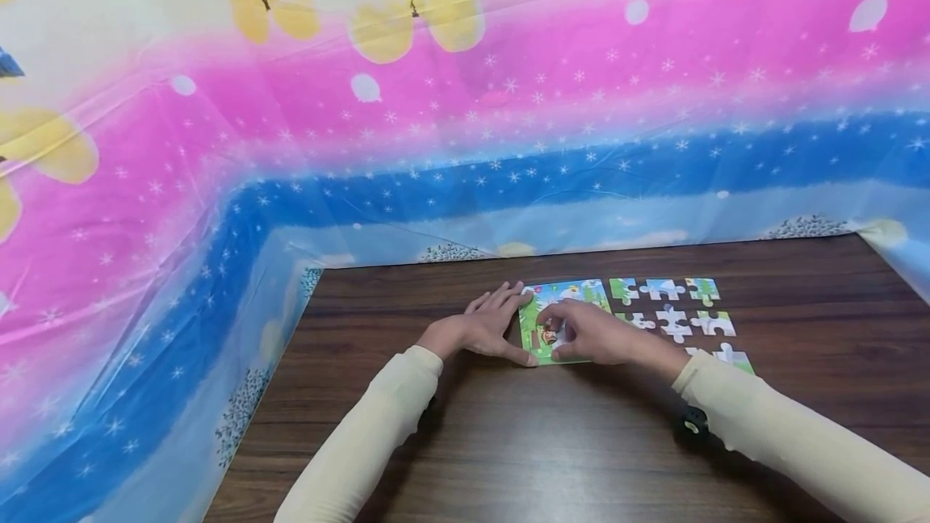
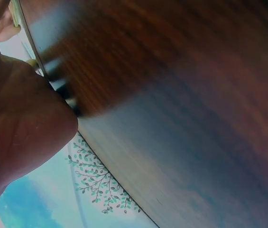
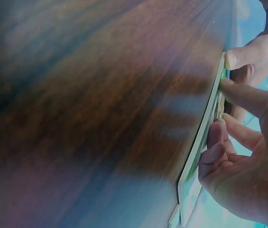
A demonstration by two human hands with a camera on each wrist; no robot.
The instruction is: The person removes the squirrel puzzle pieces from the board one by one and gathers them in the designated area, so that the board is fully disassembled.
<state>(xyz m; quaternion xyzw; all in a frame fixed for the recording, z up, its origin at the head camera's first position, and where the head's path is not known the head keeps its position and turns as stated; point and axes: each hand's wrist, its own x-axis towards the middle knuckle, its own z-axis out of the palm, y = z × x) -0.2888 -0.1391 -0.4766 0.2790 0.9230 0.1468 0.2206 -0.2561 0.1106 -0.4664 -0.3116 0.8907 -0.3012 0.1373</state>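
A jigsaw puzzle board (image 1: 529, 315) with a bright green cartoon picture lies flat on the table. My left hand (image 1: 488, 331) rests at its left side, fingers spread, the thumb touching the bottom left corner. Over the board's middle, my right hand (image 1: 599, 333) has its thumb and index finger bent around a puzzle piece (image 1: 548, 336) with a cartoon figure. In the right wrist view both those fingertips touch the face of the board, while the other fingers are curled. My right hand covers part of the picture. The left wrist view shows mainly the left palm (image 2: 24, 118).
Loose jigsaw pieces (image 1: 674, 323) lie in rows to the right of the board, some partly behind my right forearm. The dark wooden table (image 1: 508, 442) meets a patterned pink and blue cloth (image 1: 465, 135) at its back and left edges.
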